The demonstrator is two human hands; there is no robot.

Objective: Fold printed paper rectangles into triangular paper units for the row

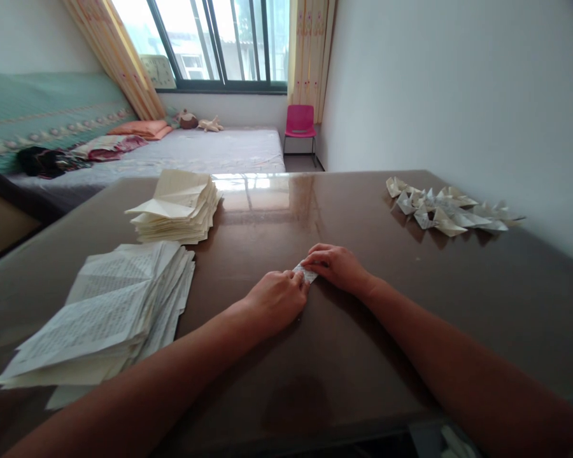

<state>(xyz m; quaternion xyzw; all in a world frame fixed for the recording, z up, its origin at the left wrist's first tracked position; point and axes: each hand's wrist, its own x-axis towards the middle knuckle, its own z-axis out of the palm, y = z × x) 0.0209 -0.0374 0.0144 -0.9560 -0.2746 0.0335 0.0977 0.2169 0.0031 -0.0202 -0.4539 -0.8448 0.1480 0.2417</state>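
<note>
Between my hands, at the middle of the brown table, lies a small folded piece of printed paper (306, 272). My left hand (279, 298) presses on its near left side with bent fingers. The fingers of my right hand (337, 264) pinch its far right edge. Only a small part of the paper shows; the rest is under my fingers. To the left is a stack of printed sheets (109, 312) with fold creases. Behind it stands a stack of cream paper (176, 207). Several folded paper boats (439, 210) sit together at the far right.
The glossy brown table (248, 216) reaches toward a bed (229, 149) below the window. A pink chair (300, 122) stands beyond the table, near the white wall (449, 89) that runs along the right side.
</note>
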